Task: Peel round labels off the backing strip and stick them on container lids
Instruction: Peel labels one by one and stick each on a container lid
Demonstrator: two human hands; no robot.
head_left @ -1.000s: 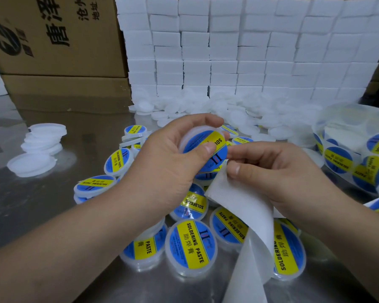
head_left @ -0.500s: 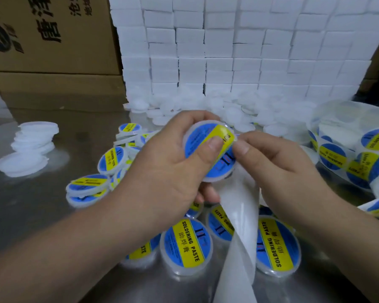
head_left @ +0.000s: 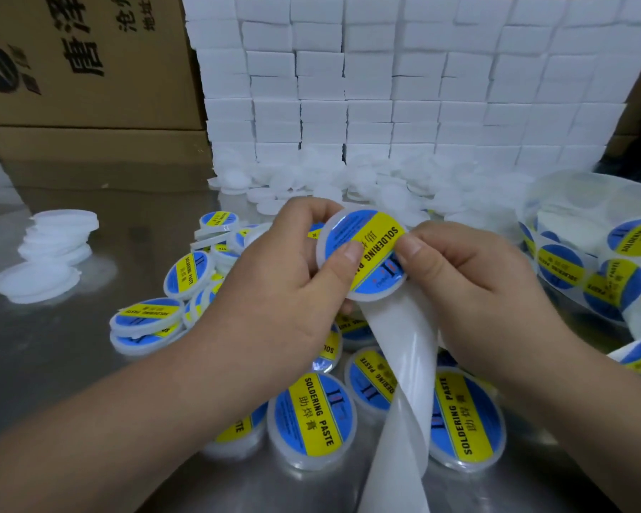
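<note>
My left hand [head_left: 289, 286] grips a round white lid [head_left: 361, 253] tilted toward me, thumb pressed on its blue and yellow "SOLDERING PASTE" label [head_left: 371, 242]. My right hand [head_left: 470, 286] meets the lid's right edge, its thumb tip pressing the label there. A white backing strip [head_left: 400, 364] hangs from under my right hand down past the bottom of the view. Labelled lids [head_left: 311, 420] lie in a heap on the steel table below and to the left of my hands.
Plain white lids [head_left: 58, 235] are stacked at the left and piled [head_left: 348, 179] against a wall of white boxes [head_left: 404, 87] behind. A label roll [head_left: 589, 264] lies in clear plastic at the right. Cardboard cartons [head_left: 89, 68] stand at the back left.
The label has gone from partly stuck to lying flat across the lid. My right thumb moved onto the lid's right edge, and the lid tilted more toward me.
</note>
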